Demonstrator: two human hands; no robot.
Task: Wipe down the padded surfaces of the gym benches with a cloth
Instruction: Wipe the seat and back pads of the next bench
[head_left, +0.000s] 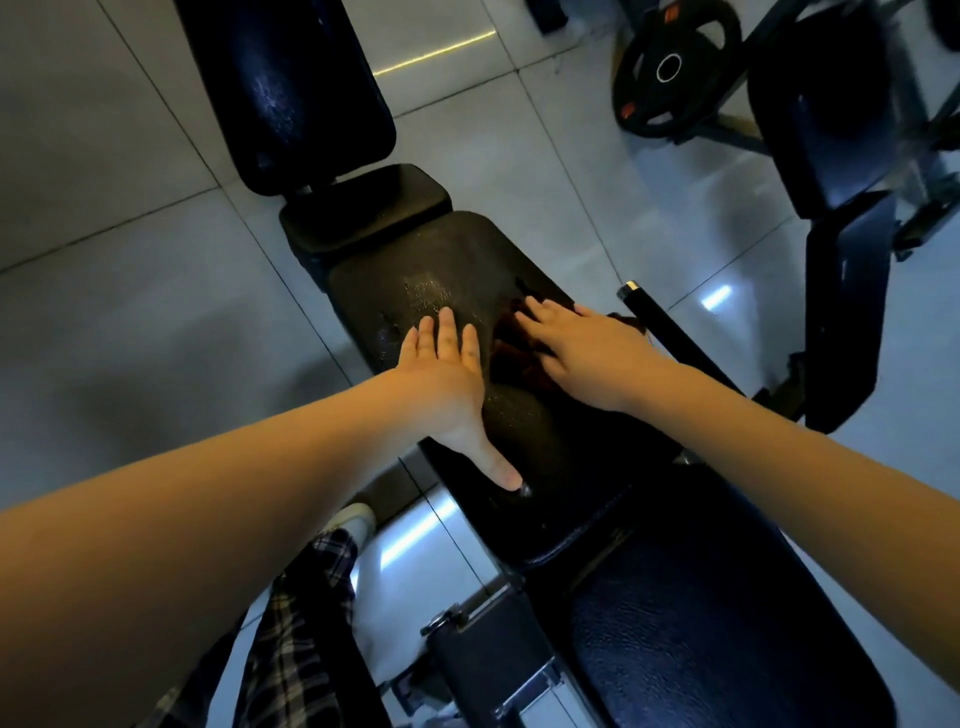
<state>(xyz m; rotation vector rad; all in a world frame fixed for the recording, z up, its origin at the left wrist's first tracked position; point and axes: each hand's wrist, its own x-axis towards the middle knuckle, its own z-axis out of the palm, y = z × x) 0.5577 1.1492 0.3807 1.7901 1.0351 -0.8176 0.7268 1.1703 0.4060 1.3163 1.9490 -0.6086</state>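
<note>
Dark cloth (519, 358), seemingly, beneath right hand (587, 353).

Both forearms are bare from the near edge of the view out to the wrists, with no sleeve, watch or band on either. The left hand (441, 374) and the right hand (582, 353) wear no gloves and no rings, and the fingernails are short and unpainted. Near the bottom left, a leg is covered by dark plaid trousers (301, 613) with pale crossing lines, and beyond the hem sits a light-coloured shoe (358, 519) with a rounded toe.
</note>
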